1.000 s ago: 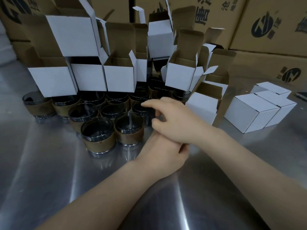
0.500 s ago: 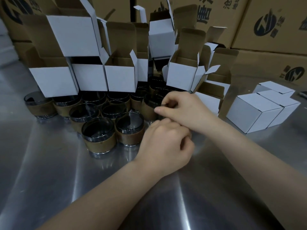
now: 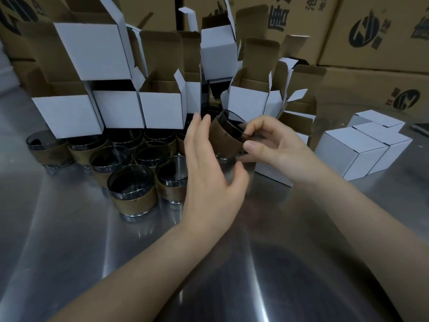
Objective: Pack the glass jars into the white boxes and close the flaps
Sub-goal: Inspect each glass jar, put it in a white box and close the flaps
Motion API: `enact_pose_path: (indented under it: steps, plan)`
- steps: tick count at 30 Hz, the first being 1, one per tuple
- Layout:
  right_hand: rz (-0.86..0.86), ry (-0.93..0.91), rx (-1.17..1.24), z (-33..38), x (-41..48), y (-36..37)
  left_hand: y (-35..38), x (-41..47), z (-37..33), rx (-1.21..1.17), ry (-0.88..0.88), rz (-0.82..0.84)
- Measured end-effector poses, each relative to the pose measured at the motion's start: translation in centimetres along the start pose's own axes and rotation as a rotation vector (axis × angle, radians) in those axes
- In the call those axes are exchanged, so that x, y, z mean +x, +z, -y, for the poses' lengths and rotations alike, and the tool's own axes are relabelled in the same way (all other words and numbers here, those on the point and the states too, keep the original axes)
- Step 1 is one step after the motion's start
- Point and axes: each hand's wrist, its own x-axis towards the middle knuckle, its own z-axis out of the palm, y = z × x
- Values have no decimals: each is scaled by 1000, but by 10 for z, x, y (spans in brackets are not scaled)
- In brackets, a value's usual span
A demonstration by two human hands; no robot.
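My right hand (image 3: 277, 147) pinches the rim of a dark glass jar (image 3: 226, 138) with a brown paper sleeve, lifted and tilted above the table. My left hand (image 3: 209, 173) is beside it with straight fingers, palm against the jar's left side. Several more sleeved jars (image 3: 131, 187) stand in a cluster on the steel table at centre left. Behind them are stacked open white boxes (image 3: 162, 108) with raised flaps, one open box (image 3: 248, 104) right behind the held jar. Closed white boxes (image 3: 350, 152) sit at the right.
Large brown shipping cartons (image 3: 371, 31) line the back wall. The steel table (image 3: 92, 263) is bare and reflective in front of my arms. A white box (image 3: 274, 174) lies partly hidden under my right hand.
My right hand has lifted one jar out of the cluster and tilted it. My left hand has uncurled and moved up against the jar's side.
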Motion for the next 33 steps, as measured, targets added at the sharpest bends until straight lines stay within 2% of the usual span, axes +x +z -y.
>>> enact_pose_path:
  steps: [3,7,13,18,33]
  plan:
    - [81,-72,26,0,-1,-8,1,1,2,4,-50,42]
    - [142,-112,-65,-1,1,-9,0,3,7,-41,-115,112]
    - [174,-120,-21,-2,2,-9,1,5,10,-138,-136,38]
    - [156,-56,-37,-6,2,2,0,6,16,-174,-120,-4]
    - [149,-99,-26,-6,1,1,-2,7,19,-176,-116,31]
